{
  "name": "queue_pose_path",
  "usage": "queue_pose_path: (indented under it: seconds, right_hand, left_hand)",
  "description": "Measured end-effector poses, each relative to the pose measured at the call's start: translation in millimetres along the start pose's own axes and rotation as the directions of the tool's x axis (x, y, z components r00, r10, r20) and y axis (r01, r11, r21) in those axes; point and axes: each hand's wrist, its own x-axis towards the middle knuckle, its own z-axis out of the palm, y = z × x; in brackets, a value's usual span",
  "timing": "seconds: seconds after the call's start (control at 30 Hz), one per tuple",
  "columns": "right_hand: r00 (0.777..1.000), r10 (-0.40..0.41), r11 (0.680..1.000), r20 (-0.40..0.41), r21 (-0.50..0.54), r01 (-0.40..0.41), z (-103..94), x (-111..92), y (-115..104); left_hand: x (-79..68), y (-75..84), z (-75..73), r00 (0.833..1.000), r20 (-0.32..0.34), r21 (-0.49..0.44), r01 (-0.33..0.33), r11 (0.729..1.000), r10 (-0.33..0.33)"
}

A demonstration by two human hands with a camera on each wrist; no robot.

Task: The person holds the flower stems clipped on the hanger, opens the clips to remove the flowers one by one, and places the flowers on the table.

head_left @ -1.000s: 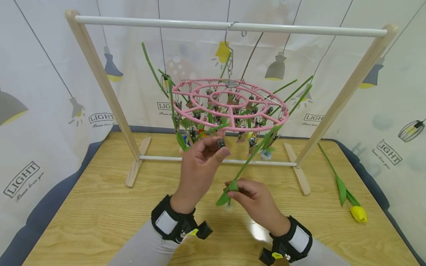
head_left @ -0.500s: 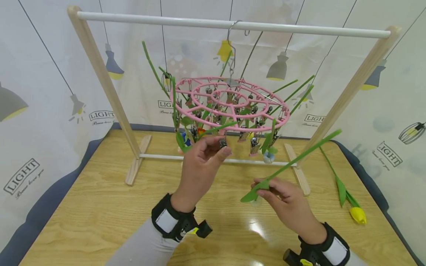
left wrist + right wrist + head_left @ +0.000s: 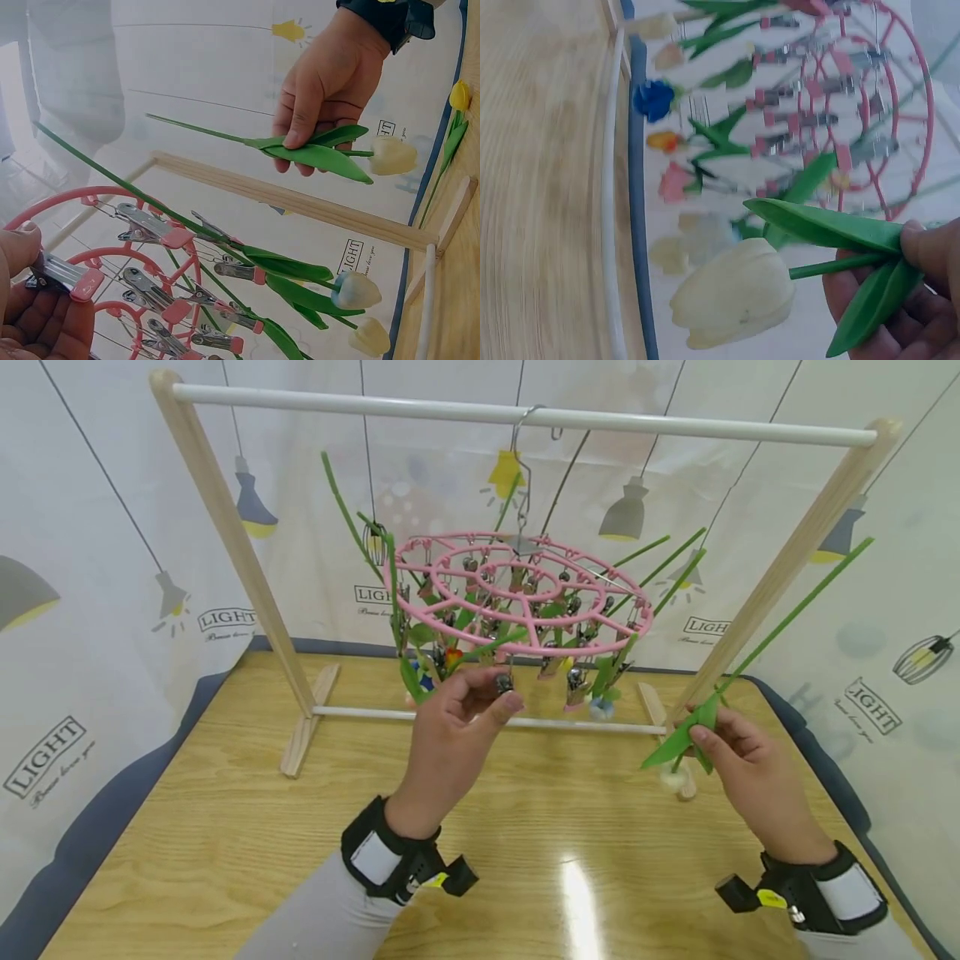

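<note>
Thumb and fingers of my left hand (image 3: pixel 450 735) pinch a metal clip (image 3: pixel 67 274) with pink tips, at the front edge of the round pink hanger (image 3: pixel 532 631). My right hand (image 3: pixel 757 777) holds a white artificial tulip (image 3: pixel 735 296) by its stem and leaves, off to the right of the hanger. The bloom points down and the long green stem slants up to the right. Artificial flowers hang blooms down from the hanger's clips, among them a pale blue and white tulip (image 3: pixel 356 290) and a blue rose (image 3: pixel 654 100).
A wooden stand (image 3: pixel 228 547) with a white top bar (image 3: pixel 337 410) carries the hanger by its hook. At the table's right side lies a yellow tulip (image 3: pixel 460 95), mostly behind my right hand in the head view. Printed cloth surrounds the wooden table (image 3: pixel 300 860).
My right hand has moved right with the white tulip, away from the hanger, and the stem has swung out to the right. My left hand keeps its grip on the clip.
</note>
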Motion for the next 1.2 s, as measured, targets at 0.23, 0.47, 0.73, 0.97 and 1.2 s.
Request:
queue_pose_path:
  seconds: [0.23, 0.47, 0.73, 0.97, 1.2]
  right_hand:
    - [0.995, 0.095, 0.989, -0.045, -0.114, -0.099, -26.4, 10, 34]
    - [0.971, 0.226, 0.958, 0.073, -0.200, -0.208, -42.8, 18, 68]
    - [0.902, 0.373, 0.907, 0.217, -0.290, -0.306, -55.0, 26, 111]
    - [0.866, 0.423, 0.876, 0.265, -0.365, -0.316, -56.5, 28, 136]
    - [0.867, 0.407, 0.846, 0.287, -0.477, -0.239, -52.8, 27, 146]
  left_hand:
    - [-0.9, 15.4, -1.4, 1.000, 0.008, 0.015, 0.027, 1.000, -0.027]
    - [-0.9, 16.3, -2.3, 1.000, 0.010, 0.020, 0.029, 0.999, -0.029]
    - [-0.6, 1.0, -1.3, 1.000, 0.015, -0.026, 0.021, 0.999, -0.020]
    - [-0.2, -18.0, -1.2, 1.000, 0.015, -0.006, 0.003, 1.000, -0.003]
    - [-1.0, 1.0, -1.7, 1.000, 0.013, 0.002, 0.022, 1.000, -0.022]
